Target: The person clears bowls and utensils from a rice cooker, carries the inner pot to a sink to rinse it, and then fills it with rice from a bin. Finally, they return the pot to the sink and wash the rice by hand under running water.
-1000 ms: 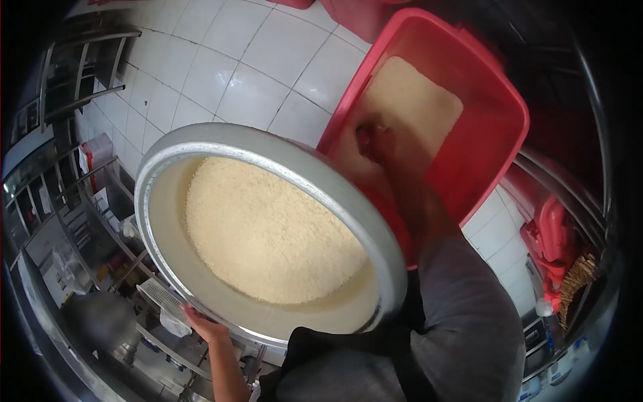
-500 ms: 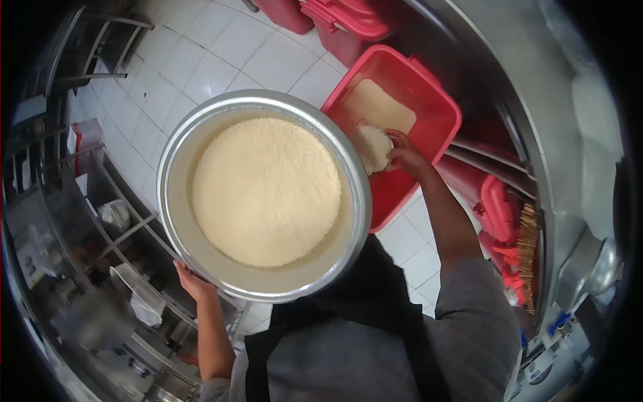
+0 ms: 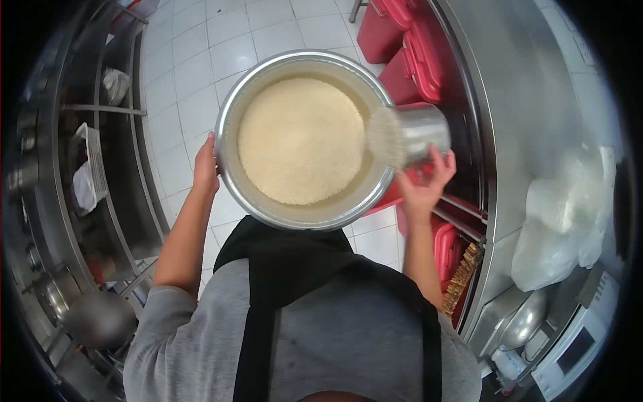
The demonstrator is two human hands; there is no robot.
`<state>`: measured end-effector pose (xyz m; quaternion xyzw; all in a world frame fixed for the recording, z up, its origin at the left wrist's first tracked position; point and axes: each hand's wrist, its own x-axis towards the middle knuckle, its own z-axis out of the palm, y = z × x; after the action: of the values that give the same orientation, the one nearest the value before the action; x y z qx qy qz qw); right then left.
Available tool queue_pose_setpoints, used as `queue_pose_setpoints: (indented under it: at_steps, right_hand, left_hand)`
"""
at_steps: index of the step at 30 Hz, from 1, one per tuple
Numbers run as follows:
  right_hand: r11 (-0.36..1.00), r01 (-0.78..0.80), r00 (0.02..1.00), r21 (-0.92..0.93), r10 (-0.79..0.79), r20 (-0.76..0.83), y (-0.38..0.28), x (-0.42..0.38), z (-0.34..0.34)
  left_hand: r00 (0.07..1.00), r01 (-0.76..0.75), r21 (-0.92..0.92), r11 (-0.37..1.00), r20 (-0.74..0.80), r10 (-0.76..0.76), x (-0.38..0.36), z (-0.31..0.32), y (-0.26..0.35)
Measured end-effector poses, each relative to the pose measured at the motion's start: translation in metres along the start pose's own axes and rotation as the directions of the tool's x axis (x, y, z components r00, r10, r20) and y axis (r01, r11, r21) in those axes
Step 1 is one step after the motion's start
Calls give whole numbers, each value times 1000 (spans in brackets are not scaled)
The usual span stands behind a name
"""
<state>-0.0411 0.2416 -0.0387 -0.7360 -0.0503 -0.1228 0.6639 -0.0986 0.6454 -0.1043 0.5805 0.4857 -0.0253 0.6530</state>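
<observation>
A large round metal pot [image 3: 301, 216] holds a broad bed of pale rice [image 3: 301, 141] in front of my body. My left hand [image 3: 206, 166] grips the pot's left side, fingers largely hidden behind the wall. On the other side, my right hand [image 3: 426, 182] holds a shiny metal cup [image 3: 427, 127], blurred by motion. The cup lies tilted with its mouth toward the pot, just over the right rim, and rice [image 3: 386, 137] shows at its mouth. Beneath the cup and pot, a red bin [image 3: 387, 196] is mostly hidden.
Red lidded bins [image 3: 420, 63] stand beyond the pot, beside a steel counter [image 3: 495, 87]. Plastic bags [image 3: 556, 228] and a metal bowl [image 3: 526, 318] sit to the right. Metal shelving [image 3: 120, 201] lines the left, with white tiled floor [image 3: 181, 100] between.
My right hand has lifted the cup of rice out of the red bin to the pot's right rim. The pot now covers most of that bin, and my view has turned.
</observation>
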Motion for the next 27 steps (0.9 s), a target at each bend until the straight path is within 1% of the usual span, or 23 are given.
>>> queue_pose_setpoints:
  at_steps: [1, 2, 4, 5, 8, 9, 12, 14, 15, 16, 17, 19, 20, 23, 24, 25, 27]
  right_hand:
    - [959, 148, 989, -242, -146, 27, -2, -2, 19]
    - [838, 288, 956, -463, -283, 82, -4, -3, 38]
    - [613, 530, 846, -586, -433, 311, 10, -10, 60]
    - [578, 562, 825, -591, -438, 356, 15, -12, 65]
    - [669, 405, 899, -623, -414, 140, 15, -14, 55]
    - [853, 292, 943, -433, -333, -19, 21, -11, 45]
    - [749, 88, 937, -657, -286, -201, 18, -12, 1]
    - [737, -54, 983, -674, -79, -165, 59, -12, -29]
    - [424, -97, 995, -900, 18, -99, 89, -17, -42]
    - [449, -48, 999, -892, 12, -47, 132, -16, -54]
    - [599, -108, 991, -794, 130, -37, 135, -5, -45]
    - [610, -249, 924, -752, 382, 4, 132, 33, -22]
    - [636, -241, 913, -733, 404, 51, 137, 50, -7]
    - [696, -234, 871, -679, 460, 172, 171, 89, 17]
    - [714, -241, 858, -657, 473, 199, 180, 94, 20]
    - [728, -296, 839, -618, 507, 196, 174, 91, 23]
    - [751, -383, 805, -538, 556, 205, 146, 77, 36]
  left_hand:
    - [1000, 11, 7, 1000, 5, -11, -2, 0, 0]
    - [1000, 10, -10, 1000, 14, -10, -3, -2, 1]
    - [999, 5, -36, 999, 36, -4, 1, -3, -1]
    - [999, 14, -25, 1000, 32, -13, 6, -6, -3]
    - [999, 28, -22, 999, 32, -28, 17, -10, -9]
    - [997, 38, -25, 999, 70, -36, 16, -11, -7]
    - [999, 21, -36, 999, -47, -23, 0, -4, 10]
    - [996, 51, -64, 997, -70, -55, -4, -2, 17]
    - [996, 49, -85, 995, -70, -55, 1, -3, 16]
    - [996, 43, -105, 994, -67, -51, 8, -3, 16]
    - [998, 2, -141, 990, -63, -11, 17, -4, 11]
    - [999, -43, -186, 982, -41, 36, 42, -8, -1]
    - [998, -67, -210, 975, -29, 62, 54, -10, -5]
    - [986, -124, -52, 991, -118, 117, 73, -16, -10]
    - [982, -137, 26, 990, -127, 139, 75, -18, -8]
    - [977, -157, 106, 982, -132, 170, 79, -22, -2]
    - [959, -208, 189, 960, -152, 238, 94, -40, 19]
